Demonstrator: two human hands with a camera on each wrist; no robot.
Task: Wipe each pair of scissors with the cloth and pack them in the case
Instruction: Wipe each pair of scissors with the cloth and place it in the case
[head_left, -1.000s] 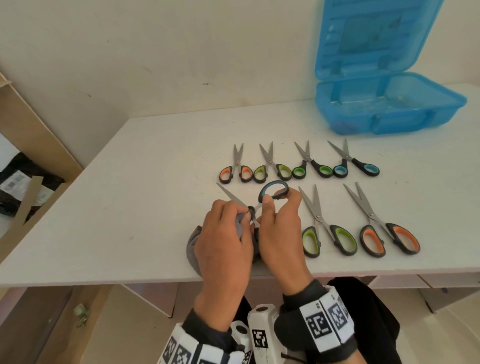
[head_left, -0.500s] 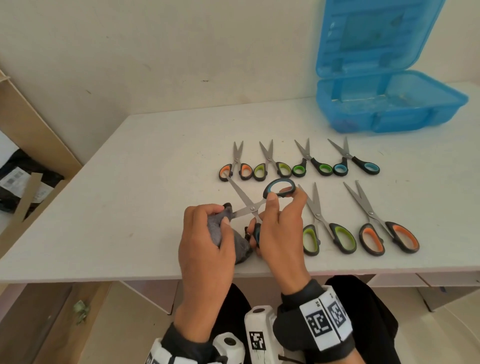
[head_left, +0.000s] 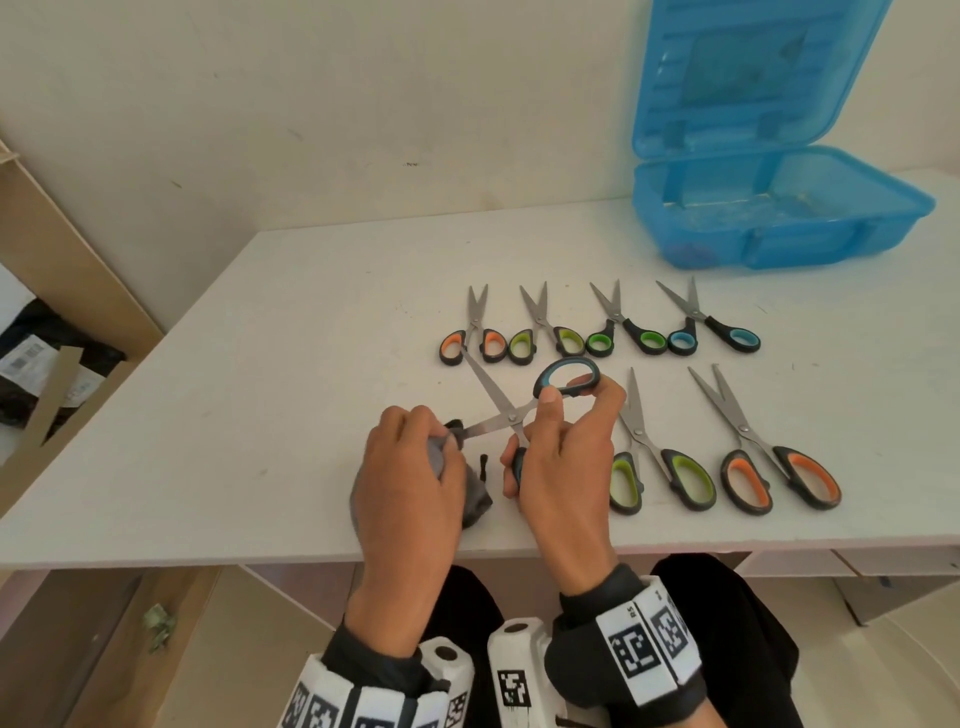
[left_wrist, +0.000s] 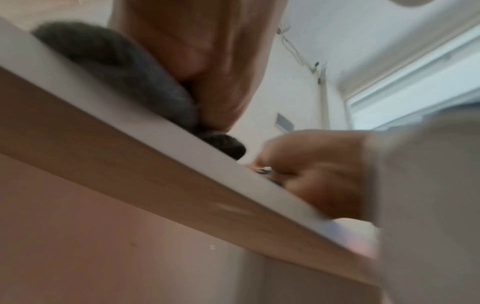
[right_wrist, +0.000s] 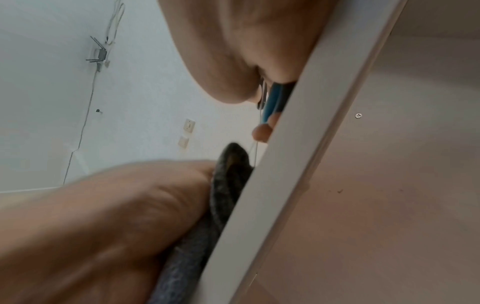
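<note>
Both hands work at the near edge of the white table (head_left: 270, 364). The right hand (head_left: 563, 467) grips the blue-handled scissors (head_left: 511, 415), thumb and fingers pinching the upper handle loop while the lower loop sits in the palm; the blades are spread wide, one pointing toward the far left. The left hand (head_left: 410, 483) clutches the grey cloth (head_left: 475, 499), bunched around the tip of the other blade, with the cloth resting on the table. Just right of the hands lie large green-handled scissors (head_left: 660, 457) and large orange-handled scissors (head_left: 763, 447). Behind them runs a row of four small scissors (head_left: 597, 325) with orange, green, green and blue handles. The blue plastic case (head_left: 779, 208) stands open at the table's far right corner, its lid upright.
</note>
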